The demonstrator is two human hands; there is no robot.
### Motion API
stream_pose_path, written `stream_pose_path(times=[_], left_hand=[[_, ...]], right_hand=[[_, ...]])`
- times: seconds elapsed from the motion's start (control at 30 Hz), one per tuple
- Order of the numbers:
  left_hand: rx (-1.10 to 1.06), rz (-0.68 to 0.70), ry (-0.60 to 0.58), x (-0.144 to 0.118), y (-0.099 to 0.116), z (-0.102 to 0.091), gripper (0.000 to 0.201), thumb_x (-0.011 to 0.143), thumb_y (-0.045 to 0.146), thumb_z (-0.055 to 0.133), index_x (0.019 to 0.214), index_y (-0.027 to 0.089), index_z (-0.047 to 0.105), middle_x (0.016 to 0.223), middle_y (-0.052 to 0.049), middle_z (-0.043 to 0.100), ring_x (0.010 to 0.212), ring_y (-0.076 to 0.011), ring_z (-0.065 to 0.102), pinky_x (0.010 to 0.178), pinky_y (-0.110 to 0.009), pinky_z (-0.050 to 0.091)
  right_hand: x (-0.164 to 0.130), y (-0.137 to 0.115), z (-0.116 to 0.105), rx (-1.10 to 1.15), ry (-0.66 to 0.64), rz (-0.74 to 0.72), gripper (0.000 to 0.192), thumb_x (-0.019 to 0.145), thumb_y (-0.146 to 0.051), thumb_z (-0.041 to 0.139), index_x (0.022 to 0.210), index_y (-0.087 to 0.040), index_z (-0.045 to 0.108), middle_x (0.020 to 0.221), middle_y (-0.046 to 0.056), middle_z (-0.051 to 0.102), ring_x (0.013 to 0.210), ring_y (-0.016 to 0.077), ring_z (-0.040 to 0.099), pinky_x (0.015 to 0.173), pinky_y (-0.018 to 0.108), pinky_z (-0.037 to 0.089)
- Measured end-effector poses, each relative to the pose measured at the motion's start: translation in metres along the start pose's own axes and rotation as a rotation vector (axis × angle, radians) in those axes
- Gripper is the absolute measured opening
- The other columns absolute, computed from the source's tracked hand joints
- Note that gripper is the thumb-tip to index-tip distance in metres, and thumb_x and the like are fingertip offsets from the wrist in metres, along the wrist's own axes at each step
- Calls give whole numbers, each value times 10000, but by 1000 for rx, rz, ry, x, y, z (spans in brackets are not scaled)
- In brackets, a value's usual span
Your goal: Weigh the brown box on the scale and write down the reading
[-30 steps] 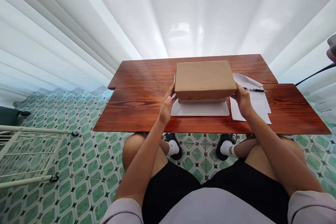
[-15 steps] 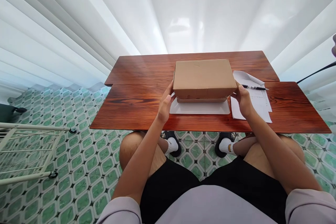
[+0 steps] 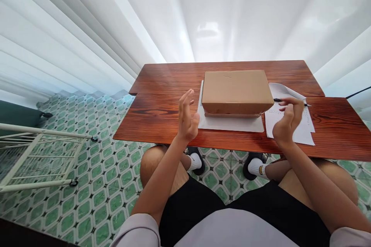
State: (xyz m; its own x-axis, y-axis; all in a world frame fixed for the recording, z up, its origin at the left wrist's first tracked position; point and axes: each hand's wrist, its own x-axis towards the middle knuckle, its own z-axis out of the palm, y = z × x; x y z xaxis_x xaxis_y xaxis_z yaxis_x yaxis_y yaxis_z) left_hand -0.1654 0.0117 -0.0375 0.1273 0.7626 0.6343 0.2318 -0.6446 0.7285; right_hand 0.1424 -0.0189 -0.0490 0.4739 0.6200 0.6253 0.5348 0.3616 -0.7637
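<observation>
White curtains (image 3: 220, 11) hang past the far edge of our wooden table (image 3: 162, 108). Midway between its far and near edges sits our cardboard box (image 3: 236, 90), on a white tray (image 3: 232, 124). Left of the box our left hand (image 3: 188, 117) is raised, unclenched and apart from it; our right hand (image 3: 286, 121), half curled and likewise free, is over the papers (image 3: 305, 131) and pen (image 3: 277, 100) toward the table's right edge
</observation>
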Motion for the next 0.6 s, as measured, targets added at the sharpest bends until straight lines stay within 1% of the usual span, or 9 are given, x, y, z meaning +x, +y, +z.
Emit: stream_pose_path(times=[0.07,0.13,0.17,0.27,0.3,0.37,0.43,0.53,0.6], left_hand=[[131,210,79,-3,9,-6,525,1001,418,459,1518,341,409,1449,-93,454,1289,-330,439,1058,-487,391],[154,437,135,-6,22,-4,470,949,360,506,1419,352,504,1205,-86,553,1043,-294,518,943,-479,416],[141,552,126,-8,30,1,417,917,336,534,1333,359,560,1086,-70,566,907,-269,515,868,-467,422],[77,896,-31,-14,62,25,104,796,350,641,891,390,660,863,-37,517,672,-226,404,644,-422,349],[46,988,-90,-17,74,34,81,765,344,650,815,406,668,832,-42,505,654,-229,391,602,-404,297],[-70,1353,-335,-29,95,52,133,813,389,602,803,466,710,894,-67,546,692,-246,457,588,-391,225],[-39,1522,-474,-47,105,66,233,761,406,566,531,389,598,739,-95,375,678,-285,419,612,-379,137],[376,1543,-465,-85,98,83,524,735,703,431,398,317,324,666,-13,79,553,-236,85,646,-330,60],[1076,1209,-470,-110,84,95,679,687,860,255,370,266,160,667,26,-26,597,-179,-64,675,-314,25]], right_hand=[[-10,-11,1,21,41,-140,256,1049,-335,402,881,-246,573,873,59,567,843,269,550,816,439,441],[-21,-25,3,73,-61,-250,254,1025,-300,413,803,-248,525,723,26,506,691,237,490,697,396,403],[-27,-33,5,124,-206,-338,227,1012,-263,408,811,-243,512,681,13,474,631,219,445,659,383,368],[-41,-59,15,122,-623,-509,146,953,-177,402,848,-224,492,655,1,439,605,203,391,629,366,284],[-45,-66,19,128,-711,-540,123,939,-179,410,845,-219,478,667,1,443,618,202,382,635,362,274],[-51,-79,30,190,-852,-598,107,932,-193,413,841,-214,465,683,-1,449,648,200,386,646,356,265],[-56,-87,42,258,-977,-626,123,945,-203,402,836,-212,456,694,-1,459,662,198,384,650,350,263],[-65,-91,60,351,-1145,-595,175,977,-222,365,810,-217,419,696,2,471,663,194,383,648,347,261],[-73,-89,70,437,-1234,-540,204,991,-250,333,794,-226,380,688,2,469,646,190,385,635,341,272]])
